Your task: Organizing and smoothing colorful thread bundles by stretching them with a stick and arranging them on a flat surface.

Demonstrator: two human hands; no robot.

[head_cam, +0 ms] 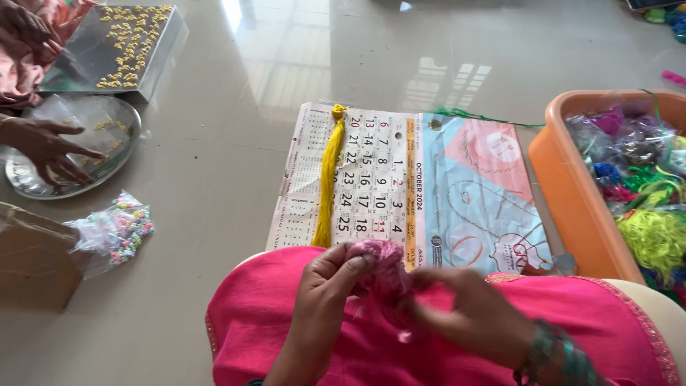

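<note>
Pale glossy floor tiles [236,164] fill the view, catching window light at the far side, and everything lies directly on them. Biggest of the things is the pink cloth [457,336] over the person's lap at the near edge. Beyond it lies a wall calendar sheet [429,186], spread flat, with a yellow thread skein [327,179] stretched along its left part and a thin green thread [486,118] trailing off its far edge. At the right stands an orange plastic tub [572,193] heaped with bagged threads in green, yellow, blue and pink. Far left, a shiny steel tray [78,53] holds small yellow pieces, and nearer, a round steel plate [114,161] has another person's hand [46,146] resting in it. A brown cardboard box [32,257] sits at the near left with a clear bag of pastel beads [121,229] just beside it.

Over the lap, the left hand [325,286] pinches a tuft of pink thread bundle [386,268] between thumb and curled fingertips. The right hand [479,314], blurred and wearing green bangles [554,354], appears closed on the bundle's lower strands, though the blur hides the exact grip.

It looks as if the pink bundle is being teased apart or untangled. Judging by that, the next move calls for a steady pinch with the left while the right draws strands gently, so they do not knot.
</note>
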